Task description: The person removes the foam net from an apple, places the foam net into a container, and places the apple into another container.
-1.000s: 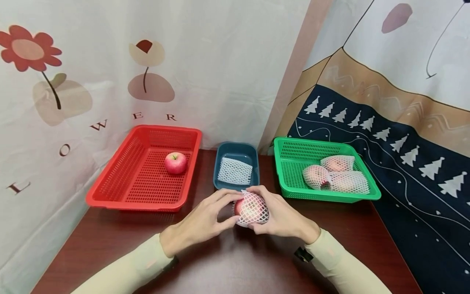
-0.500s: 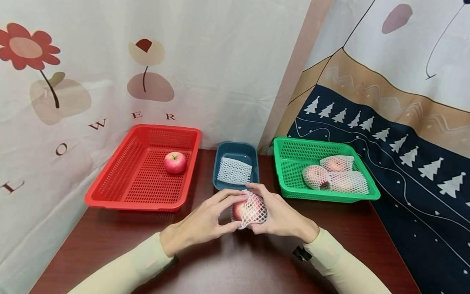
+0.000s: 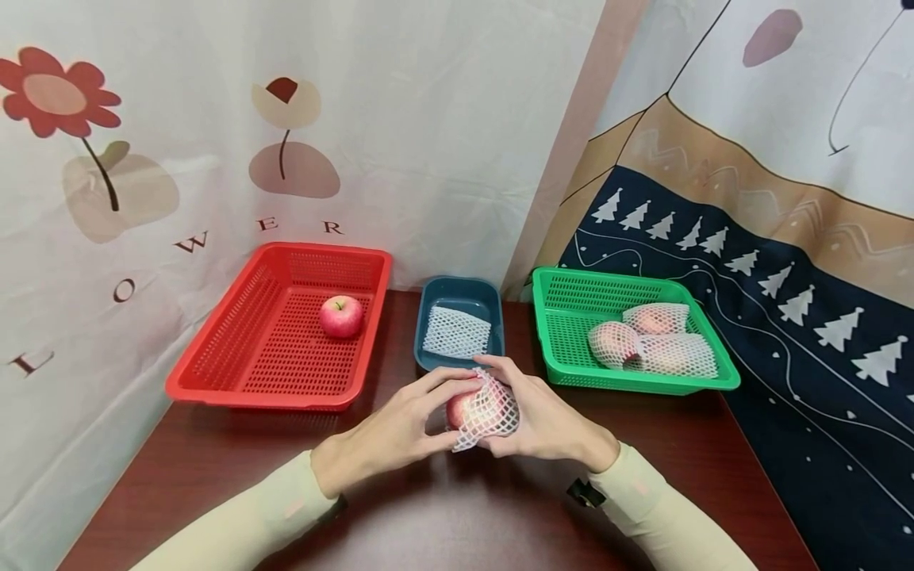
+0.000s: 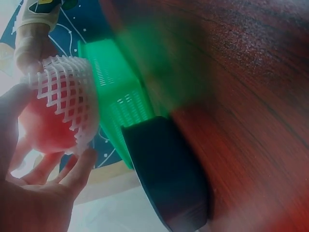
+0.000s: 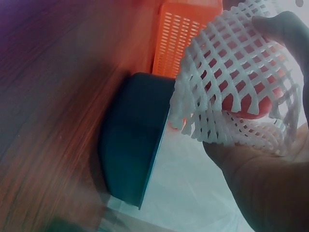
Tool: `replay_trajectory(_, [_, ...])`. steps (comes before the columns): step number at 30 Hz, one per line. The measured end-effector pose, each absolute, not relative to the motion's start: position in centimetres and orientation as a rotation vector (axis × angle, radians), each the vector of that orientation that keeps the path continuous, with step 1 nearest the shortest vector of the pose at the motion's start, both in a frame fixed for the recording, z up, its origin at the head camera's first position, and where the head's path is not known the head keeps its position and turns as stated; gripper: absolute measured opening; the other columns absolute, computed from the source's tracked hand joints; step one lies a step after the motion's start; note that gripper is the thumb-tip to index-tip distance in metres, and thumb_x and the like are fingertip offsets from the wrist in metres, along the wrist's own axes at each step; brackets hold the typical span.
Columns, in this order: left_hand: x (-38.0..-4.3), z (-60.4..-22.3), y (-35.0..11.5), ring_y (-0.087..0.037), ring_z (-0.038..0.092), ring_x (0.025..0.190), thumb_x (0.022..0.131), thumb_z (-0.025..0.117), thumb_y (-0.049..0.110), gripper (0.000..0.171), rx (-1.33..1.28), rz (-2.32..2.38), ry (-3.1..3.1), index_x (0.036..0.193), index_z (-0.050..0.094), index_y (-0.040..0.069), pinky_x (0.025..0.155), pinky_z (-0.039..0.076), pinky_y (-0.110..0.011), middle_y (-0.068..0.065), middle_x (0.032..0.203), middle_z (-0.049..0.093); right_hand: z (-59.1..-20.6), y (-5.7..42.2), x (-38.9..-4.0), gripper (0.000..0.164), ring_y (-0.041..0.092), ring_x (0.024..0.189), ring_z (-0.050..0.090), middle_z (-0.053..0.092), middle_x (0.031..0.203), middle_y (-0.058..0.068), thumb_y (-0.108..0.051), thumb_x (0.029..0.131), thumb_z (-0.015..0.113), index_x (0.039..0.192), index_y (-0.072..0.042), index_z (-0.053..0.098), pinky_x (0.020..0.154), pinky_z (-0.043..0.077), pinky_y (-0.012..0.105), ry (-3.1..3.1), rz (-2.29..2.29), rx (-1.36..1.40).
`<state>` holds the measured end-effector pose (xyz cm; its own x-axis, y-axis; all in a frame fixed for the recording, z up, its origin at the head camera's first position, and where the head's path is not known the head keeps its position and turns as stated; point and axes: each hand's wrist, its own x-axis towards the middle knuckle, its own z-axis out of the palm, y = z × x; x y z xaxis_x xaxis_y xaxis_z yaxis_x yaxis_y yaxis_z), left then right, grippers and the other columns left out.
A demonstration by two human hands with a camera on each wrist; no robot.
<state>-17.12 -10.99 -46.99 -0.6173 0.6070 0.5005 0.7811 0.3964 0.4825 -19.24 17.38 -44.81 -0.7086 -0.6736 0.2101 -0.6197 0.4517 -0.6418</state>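
Between both hands, above the table, is a red apple [image 3: 455, 409] partly covered by a white foam net sleeve [image 3: 494, 412]. My left hand [image 3: 408, 416] holds the apple's bare left side, its fingers at the edge of the net. From the other side, my right hand [image 3: 553, 414] grips the net-covered part. In the left wrist view, the bare red skin [image 4: 46, 123] faces the left palm, while the mesh [image 4: 63, 87] covers the far side. The net's open end [image 5: 193, 108] hangs loose around the apple in the right wrist view.
A red basket [image 3: 214, 392] with one bare apple [image 3: 341, 316] stands at the left. Behind the hands sits a small blue tray [image 3: 460, 287] holding a flat foam net [image 3: 457, 333]. At the right, a green basket [image 3: 614, 379] contains three netted apples [image 3: 653, 341].
The net's lower front edge has shifted left and down across the apple, and now sticks out near my left thumb. Both hands stay in nearly the same place.
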Motion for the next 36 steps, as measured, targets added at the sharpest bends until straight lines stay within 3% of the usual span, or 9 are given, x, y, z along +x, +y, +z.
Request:
replay_trajectory(7, [-16.9, -46.9, -11.2, -0.021, 0.071, 0.142, 0.094, 0.099, 0.018, 0.077, -1.223, -0.996, -2.383, 0.163, 0.066, 0.014, 0.112, 0.067, -0.034, -0.006, 0.161, 0.066, -44.8, 17.3, -19.2, 0.111, 0.009, 0.122, 0.075, 0.074, 0.154, 0.002, -0.035, 0.087, 0.099, 0.177, -0.019, 0.037, 0.104, 0.066, 0.03, 2.615, -1.112, -1.196])
replay_trajectory(22, [-17.0, -46.5, -11.5, -0.02, 0.068, 0.144, 0.09, 0.102, 0.021, 0.079, -1.156, -0.913, -2.364, 0.16, 0.067, 0.015, 0.118, 0.064, -0.036, -0.006, 0.157, 0.067, -44.1, 17.7, -19.1, 0.104, 0.015, 0.141, 0.069, 0.06, 0.17, -0.001, -0.043, 0.094, 0.101, 0.176, -0.023, 0.04, 0.117, 0.063, 0.034, 2.609, -1.137, -1.198])
replay_trajectory(28, [-17.2, -46.4, -11.7, -0.025, 0.069, 0.144, 0.087, 0.104, 0.024, 0.078, -1.105, -0.922, -2.335, 0.156, 0.069, 0.014, 0.114, 0.067, -0.038, -0.009, 0.158, 0.066, -43.8, 17.9, -19.3, 0.083, 0.014, 0.135, 0.072, 0.069, 0.16, -0.003, -0.034, 0.095, 0.1, 0.164, -0.02, 0.056, 0.111, 0.065, 0.03, 2.709, -1.144, -1.237])
replay_trajectory(33, [-17.5, -46.5, -11.9, -0.026, 0.07, 0.141, 0.086, 0.105, 0.024, 0.075, -1.078, -0.929, -2.304, 0.152, 0.07, 0.012, 0.11, 0.069, -0.037, -0.011, 0.156, 0.068, -43.9, 18.2, -19.7, 0.064, 0.02, 0.134, 0.076, 0.078, 0.148, 0.0, -0.019, 0.093, 0.1, 0.15, -0.018, 0.072, 0.111, 0.065, 0.031, 2.776, -1.205, -1.359])
replay_trajectory(36, [-17.6, -46.6, -12.0, -0.025, 0.071, 0.14, 0.085, 0.106, 0.026, 0.076, -1.072, -0.922, -2.288, 0.151, 0.071, 0.013, 0.109, 0.069, -0.037, -0.01, 0.154, 0.069, -43.9, 18.3, -19.9, 0.05, 0.023, 0.128, 0.079, 0.082, 0.14, 0.003, -0.01, 0.092, 0.098, 0.138, -0.017, 0.079, 0.105, 0.068, 0.031, 2.8, -1.248, -1.415])
